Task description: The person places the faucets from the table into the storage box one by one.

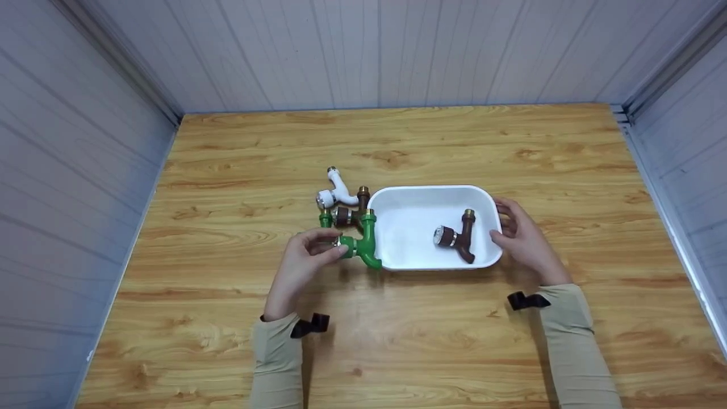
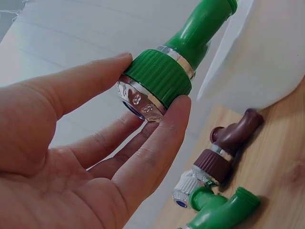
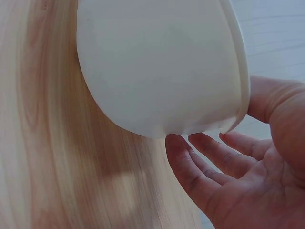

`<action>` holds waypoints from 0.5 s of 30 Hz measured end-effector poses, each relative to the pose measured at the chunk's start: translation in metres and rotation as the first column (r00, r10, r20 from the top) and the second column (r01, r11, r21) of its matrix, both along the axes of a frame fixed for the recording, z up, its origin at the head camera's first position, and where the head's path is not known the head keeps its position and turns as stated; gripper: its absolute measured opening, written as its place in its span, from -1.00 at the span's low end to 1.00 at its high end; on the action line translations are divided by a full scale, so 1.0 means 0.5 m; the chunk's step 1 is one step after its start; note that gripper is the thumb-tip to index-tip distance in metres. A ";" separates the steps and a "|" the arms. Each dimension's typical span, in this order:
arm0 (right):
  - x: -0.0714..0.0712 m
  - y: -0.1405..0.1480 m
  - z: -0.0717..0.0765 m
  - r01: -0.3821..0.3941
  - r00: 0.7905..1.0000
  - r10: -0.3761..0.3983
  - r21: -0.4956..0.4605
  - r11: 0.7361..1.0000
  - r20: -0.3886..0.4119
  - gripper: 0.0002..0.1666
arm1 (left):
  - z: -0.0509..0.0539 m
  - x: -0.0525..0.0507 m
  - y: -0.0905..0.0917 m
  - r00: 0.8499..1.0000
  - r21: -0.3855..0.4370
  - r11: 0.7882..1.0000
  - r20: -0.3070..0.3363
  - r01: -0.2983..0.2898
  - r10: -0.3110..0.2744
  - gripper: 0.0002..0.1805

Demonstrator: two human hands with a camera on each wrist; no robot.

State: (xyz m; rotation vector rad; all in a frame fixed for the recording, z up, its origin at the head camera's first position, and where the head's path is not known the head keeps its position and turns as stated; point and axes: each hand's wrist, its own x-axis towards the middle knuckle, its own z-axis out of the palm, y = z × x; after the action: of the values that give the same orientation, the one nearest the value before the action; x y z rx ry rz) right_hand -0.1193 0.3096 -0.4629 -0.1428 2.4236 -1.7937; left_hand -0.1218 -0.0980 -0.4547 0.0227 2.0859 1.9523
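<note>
My left hand (image 1: 302,258) pinches a green tap (image 1: 368,240) by its ribbed knob, between thumb and fingertips. In the left wrist view, the held green tap (image 2: 159,71) is up off the table, its chrome knob end facing the palm. In the head view it overlaps the left rim of a white plastic basin (image 1: 403,227). My right hand (image 1: 525,244) holds the basin's right end, thumb over the rim and fingers against the outer wall (image 3: 162,86). Inside the basin lies a dark brown tap (image 1: 466,236), toward the right.
Left of the basin, close together on the wooden table (image 1: 431,341), lie a white tap (image 1: 341,190), another brown tap (image 1: 363,199) and a second green tap (image 1: 325,219), partly hidden by the left hand. Panelled walls (image 1: 363,51) enclose the table's back and sides.
</note>
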 end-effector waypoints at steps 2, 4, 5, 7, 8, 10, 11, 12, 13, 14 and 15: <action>-0.001 0.001 -0.001 0.002 1.000 -0.002 0.004 1.000 0.006 -0.28 | 0.001 -0.001 0.003 1.000 -0.006 1.000 -0.008 0.006 -0.006 -0.56; -0.001 0.001 -0.002 0.002 1.000 -0.002 0.004 1.000 0.005 -0.28 | 0.001 -0.002 0.006 1.000 -0.010 1.000 -0.017 0.011 -0.011 -0.56; -0.001 0.001 -0.001 0.003 1.000 -0.003 0.002 1.000 0.005 -0.28 | 0.000 -0.003 0.008 1.000 -0.009 1.000 -0.024 0.013 -0.013 -0.57; 0.000 -0.001 0.003 0.005 1.000 -0.005 0.002 1.000 0.007 -0.28 | -0.001 -0.005 0.012 0.999 -0.007 1.000 -0.034 0.019 -0.019 -0.56; 0.001 -0.001 0.004 0.007 1.000 -0.007 0.003 1.000 0.009 -0.28 | -0.002 -0.005 0.014 0.999 -0.007 1.000 -0.036 0.019 -0.019 -0.57; 0.002 -0.003 0.006 0.006 1.000 -0.006 0.004 1.000 0.010 -0.28 | -0.003 -0.005 0.017 0.999 -0.001 1.000 -0.043 0.023 -0.023 -0.58; 0.001 -0.003 0.006 0.007 1.000 -0.007 0.009 1.000 0.011 -0.28 | -0.003 -0.005 0.019 0.999 -0.002 1.000 -0.045 0.024 -0.024 -0.57; 0.001 -0.002 0.005 0.008 1.000 -0.008 0.011 1.000 0.012 -0.28 | -0.003 -0.004 0.021 0.999 0.001 1.000 -0.040 0.025 -0.025 -0.57; 0.000 -0.001 0.002 0.007 1.000 -0.007 0.012 1.000 0.007 -0.28 | -0.002 -0.004 0.023 0.999 0.001 1.000 -0.036 0.025 -0.025 -0.57; -0.001 0.001 -0.003 0.007 1.000 -0.007 0.007 1.000 0.004 -0.28 | -0.002 -0.004 0.024 0.999 0.006 1.000 -0.032 0.027 -0.027 -0.57; -0.003 0.004 -0.009 0.006 1.000 -0.006 -0.002 1.000 -0.001 -0.28 | -0.001 -0.005 0.026 0.999 0.009 0.999 -0.033 0.031 -0.031 -0.57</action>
State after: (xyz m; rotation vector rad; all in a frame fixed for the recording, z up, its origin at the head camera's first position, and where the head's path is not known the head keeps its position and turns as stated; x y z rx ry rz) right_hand -0.1207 0.3115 -0.4676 -0.1367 2.4250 -1.7992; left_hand -0.1244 -0.0849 -0.4553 0.0892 2.0843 1.9565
